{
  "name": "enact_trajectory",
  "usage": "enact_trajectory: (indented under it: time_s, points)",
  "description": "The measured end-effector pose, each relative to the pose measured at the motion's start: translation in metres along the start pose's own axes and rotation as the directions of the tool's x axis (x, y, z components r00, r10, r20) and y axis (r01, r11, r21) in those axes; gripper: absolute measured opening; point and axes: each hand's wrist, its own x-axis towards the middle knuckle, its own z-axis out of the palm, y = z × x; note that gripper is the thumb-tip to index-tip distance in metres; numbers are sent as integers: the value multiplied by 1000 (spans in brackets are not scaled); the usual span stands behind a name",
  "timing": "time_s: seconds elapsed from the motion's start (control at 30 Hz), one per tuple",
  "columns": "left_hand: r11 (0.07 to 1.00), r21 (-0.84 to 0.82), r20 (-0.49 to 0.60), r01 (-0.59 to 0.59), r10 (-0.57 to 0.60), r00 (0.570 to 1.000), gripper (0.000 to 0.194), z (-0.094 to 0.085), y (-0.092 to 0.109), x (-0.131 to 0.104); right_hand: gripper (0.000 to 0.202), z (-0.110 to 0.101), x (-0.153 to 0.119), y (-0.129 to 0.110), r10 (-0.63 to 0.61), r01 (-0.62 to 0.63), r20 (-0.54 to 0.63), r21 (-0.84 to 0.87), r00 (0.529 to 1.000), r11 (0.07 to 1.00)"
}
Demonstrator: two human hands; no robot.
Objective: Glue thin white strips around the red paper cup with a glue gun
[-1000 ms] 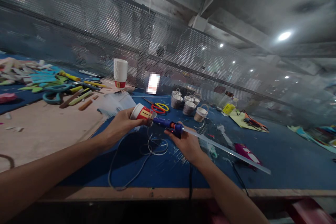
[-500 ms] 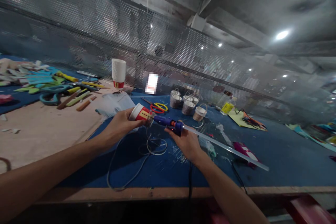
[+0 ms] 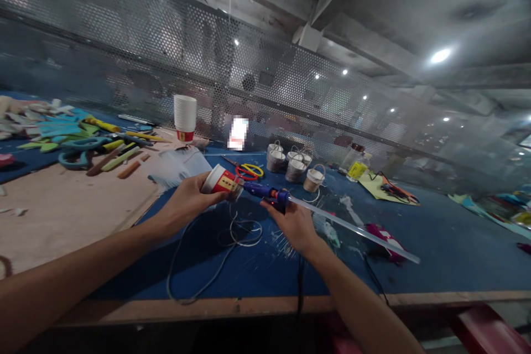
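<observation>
The left hand (image 3: 188, 201) is closed around a paper cup (image 3: 219, 181) held on its side above the blue table (image 3: 435, 254). Just to its right, the right hand (image 3: 292, 224) grips a glue gun (image 3: 265, 194), whose nozzle touches the cup's base. A loose cord (image 3: 232, 232) lies on the table below both hands.

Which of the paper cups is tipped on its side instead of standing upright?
The red and white paper cup in the left hand, held sideways against the glue gun nozzle. The stack of cups by the mesh stands upright on the table.
</observation>
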Motion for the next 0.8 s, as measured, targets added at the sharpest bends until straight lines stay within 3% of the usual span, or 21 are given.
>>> enact_trajectory:
  time_s: [0.2, 0.3, 0.37, 0.47, 0.53, 0.6, 0.67, 0.73, 0.8]
  points:
    - [1000, -29, 18, 0, 0, 1000, 32, 0, -4, 0, 40, -3, 4, -1, 94, -94, 9, 190, 996, 977]
    - [998, -58, 5, 9, -9, 1000, 30, 0, 0, -1, 44, -7, 9, -2, 206, -223, 86, 404, 975, 887]
    - [997, -69, 4, 23, -22, 1000, 29, 0, 2, -2, 45, -9, 14, -2, 261, -303, 158, 584, 952, 753]
    - [994, -101, 14, 34, -33, 999, 29, -2, 1, 0, 41, -11, 21, -1, 291, -391, 288, 822, 912, 415]
    - [991, -128, 17, 40, -39, 999, 29, -3, -3, 2, 43, -14, 25, 3, 284, -454, 394, 871, 874, 189]
    - [989, -136, 17, 50, -48, 999, 28, -5, -7, 5, 45, -17, 28, 10, 297, -508, 464, 857, 835, 89]
    - [990, -129, 22, 62, -59, 998, 27, -6, -11, 7, 47, -19, 30, 20, 357, -537, 460, 830, 813, 153]
    - [988, -130, 32, 78, -74, 997, 29, -7, -13, 8, 49, -19, 29, 33, 402, -545, 402, 760, 823, 355]
    - [986, -147, 39, 83, -78, 996, 30, -7, -12, 8, 52, -18, 27, 45, 393, -523, 346, 591, 852, 614]
